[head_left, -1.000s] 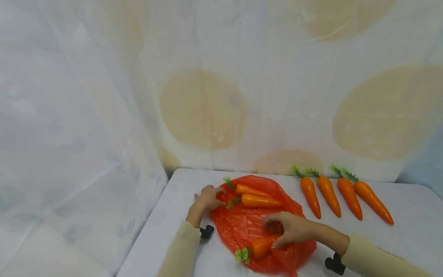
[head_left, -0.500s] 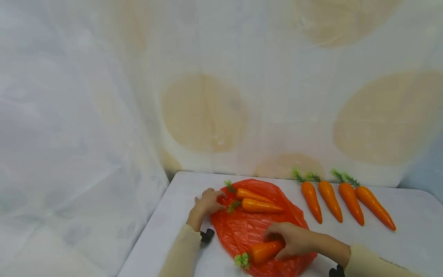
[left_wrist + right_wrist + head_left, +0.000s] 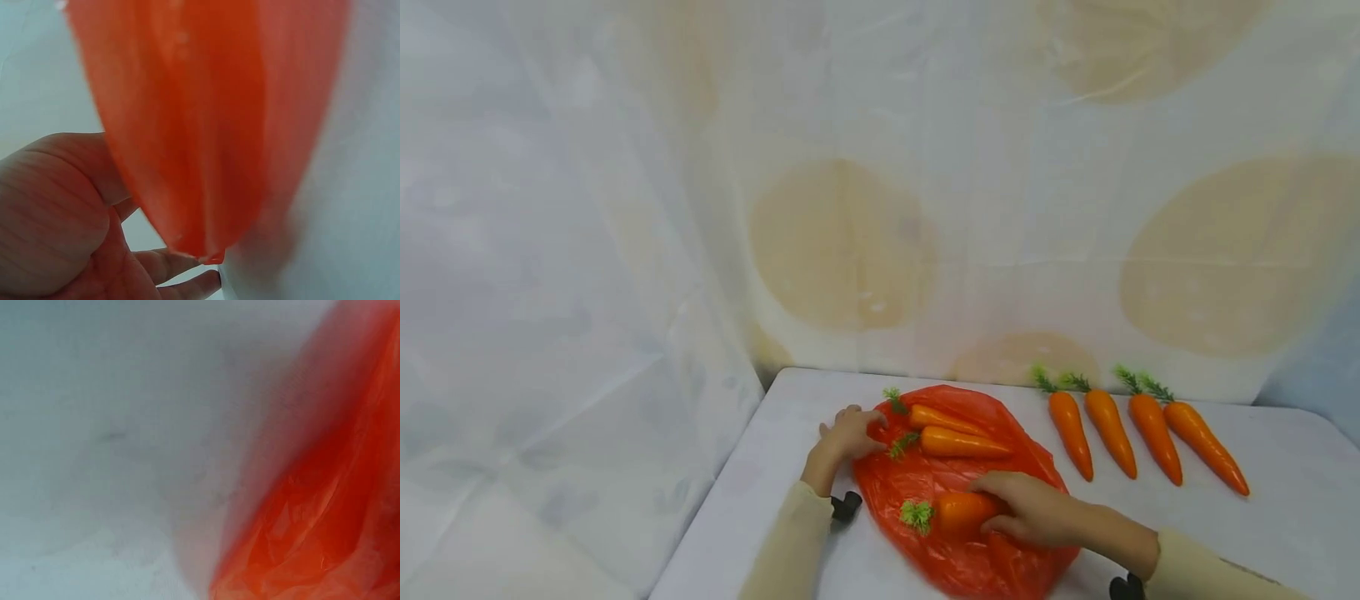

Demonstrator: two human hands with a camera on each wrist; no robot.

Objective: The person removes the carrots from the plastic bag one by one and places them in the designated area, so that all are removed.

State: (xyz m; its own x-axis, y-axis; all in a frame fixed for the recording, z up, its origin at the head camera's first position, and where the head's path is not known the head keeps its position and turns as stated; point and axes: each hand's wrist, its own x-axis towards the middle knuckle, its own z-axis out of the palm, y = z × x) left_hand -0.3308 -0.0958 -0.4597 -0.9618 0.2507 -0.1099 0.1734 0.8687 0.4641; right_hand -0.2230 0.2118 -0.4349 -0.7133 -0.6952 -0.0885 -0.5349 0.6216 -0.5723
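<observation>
A red plastic bag [image 3: 910, 483] lies spread on the table, with two orange carrots on it: an upper carrot [image 3: 945, 418] and a lower carrot [image 3: 966, 442], their green tops to the left. My right hand [image 3: 1033, 507] grips a third carrot [image 3: 958, 512] over the bag's near part, covering its tip end. At the bag's left rim, my left hand [image 3: 847, 435] holds the edge with curled fingers. In the left wrist view, the bag [image 3: 187, 125] hides part of that hand [image 3: 56, 212]. The right wrist view shows only the bag [image 3: 312, 525] and tabletop.
Several more carrots [image 3: 1153, 437] lie side by side at the right of the white table [image 3: 1285, 450], tops toward the back. A pale curtain with tan spots [image 3: 842, 242] hangs behind the table and along its left side.
My right hand has shifted the gripped carrot slightly away from me, and it now lies more level, its green top further up the bag. My left hand stays at the bag's rim.
</observation>
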